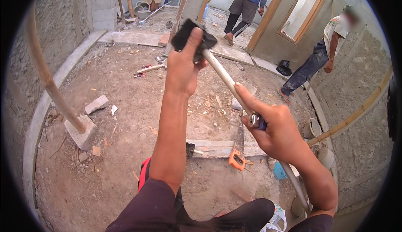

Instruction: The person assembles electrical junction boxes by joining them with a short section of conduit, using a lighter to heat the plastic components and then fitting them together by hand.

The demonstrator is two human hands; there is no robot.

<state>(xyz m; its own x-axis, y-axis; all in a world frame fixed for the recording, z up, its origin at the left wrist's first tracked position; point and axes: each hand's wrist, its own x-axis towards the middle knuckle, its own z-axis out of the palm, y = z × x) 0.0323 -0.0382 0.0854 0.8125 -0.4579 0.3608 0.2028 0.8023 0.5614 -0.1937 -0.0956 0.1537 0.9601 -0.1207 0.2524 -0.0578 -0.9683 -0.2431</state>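
Note:
A pale, slender pipe (222,71) runs slantwise before me, from the upper middle down past my right forearm. Around its upper end sits a crumpled black piece (187,33), perhaps plastic or cloth. My left hand (182,71) is closed on this black piece, thumb pressed on its face. Lower down, my right hand (274,125) grips the pipe, its index finger stretched along it. The same hand also holds a small purple thing with a metal end (256,121), which looks like a lighter. My right fingers are partly hidden behind the pipe.
An orange-handled saw (237,161) rests against a low concrete strip (213,149). A bamboo post (52,85) stands in a concrete block (82,132) at left. Two people (249,2) (320,50) are at the far side. Buckets (313,128) line the right wall.

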